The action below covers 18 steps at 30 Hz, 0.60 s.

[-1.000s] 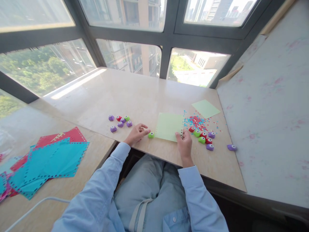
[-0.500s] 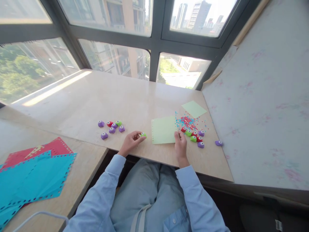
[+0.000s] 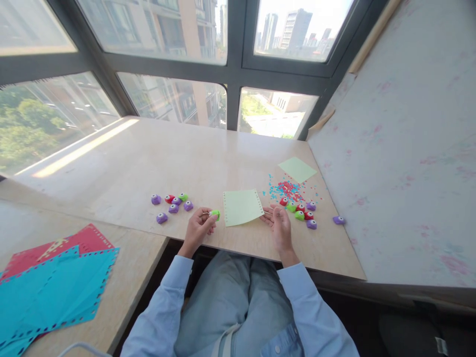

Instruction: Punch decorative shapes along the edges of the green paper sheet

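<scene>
My left hand (image 3: 198, 229) is closed, pinching a small green craft hole punch (image 3: 214, 215) between thumb and fingers. Just right of it lies a pale green sheet of paper (image 3: 243, 207), with rows of small holes along its left and right edges. My right hand (image 3: 279, 228) is open beside the sheet's lower right corner. Its fingers reach to that edge and the thumb stands apart from them. Beyond this hand sit several red, green and purple hole punches (image 3: 300, 216), each with an eye shape on it.
Red and blue paper dots (image 3: 288, 190) are scattered near a second pale green sheet (image 3: 297, 169). More hole punches (image 3: 173, 208) stand left of my left hand, and one purple punch (image 3: 338, 220) is by the wall. Punched blue sheets (image 3: 63, 287) and a red sheet (image 3: 91, 238) lie at left.
The pale green sheet has shifted left and turned slightly. My right hand has loosened from its grip on the sheet's edge. The green punch has turned and moved slightly left in my left hand.
</scene>
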Each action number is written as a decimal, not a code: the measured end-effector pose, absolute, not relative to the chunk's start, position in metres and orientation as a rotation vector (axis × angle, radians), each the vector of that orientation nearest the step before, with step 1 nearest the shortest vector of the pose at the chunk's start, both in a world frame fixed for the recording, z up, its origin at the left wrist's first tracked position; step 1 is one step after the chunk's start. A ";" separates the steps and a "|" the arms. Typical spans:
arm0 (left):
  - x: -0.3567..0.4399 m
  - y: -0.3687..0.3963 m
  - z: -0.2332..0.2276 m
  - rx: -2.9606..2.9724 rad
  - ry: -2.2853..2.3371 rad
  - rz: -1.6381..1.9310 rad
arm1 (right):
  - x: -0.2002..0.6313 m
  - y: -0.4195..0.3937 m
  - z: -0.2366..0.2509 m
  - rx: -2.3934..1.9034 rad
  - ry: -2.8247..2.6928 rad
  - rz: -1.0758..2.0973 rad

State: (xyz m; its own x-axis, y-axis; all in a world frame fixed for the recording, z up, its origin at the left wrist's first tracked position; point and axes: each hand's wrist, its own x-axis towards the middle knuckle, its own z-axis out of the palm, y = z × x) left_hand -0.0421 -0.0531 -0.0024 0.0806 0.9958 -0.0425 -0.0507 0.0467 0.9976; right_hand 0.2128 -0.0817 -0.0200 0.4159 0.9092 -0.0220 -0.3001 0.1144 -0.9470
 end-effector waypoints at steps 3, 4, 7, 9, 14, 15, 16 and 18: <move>-0.039 -0.055 -0.003 1.214 1.155 1.136 | 0.210 -0.082 -0.021 -1.175 -0.744 0.969; -0.039 -0.055 -0.003 1.221 1.156 1.138 | 0.209 -0.082 -0.021 -1.195 -0.762 0.956; -0.039 -0.055 -0.003 1.217 1.158 1.154 | 0.207 -0.082 -0.024 -1.246 -0.811 0.909; -0.041 -0.055 -0.003 1.201 1.159 1.174 | 0.208 -0.081 -0.027 -1.275 -0.847 0.880; -0.041 -0.054 -0.003 1.160 1.179 1.247 | 0.210 -0.080 -0.033 -1.298 -0.929 0.842; -0.041 -0.054 -0.003 1.158 1.183 1.256 | 0.210 -0.080 -0.034 -1.300 -0.937 0.838; -0.041 -0.054 -0.003 1.158 1.188 1.260 | 0.210 -0.080 -0.034 -1.304 -0.945 0.833; -0.040 -0.055 -0.003 1.162 1.197 1.259 | 0.210 -0.080 -0.033 -1.312 -0.956 0.820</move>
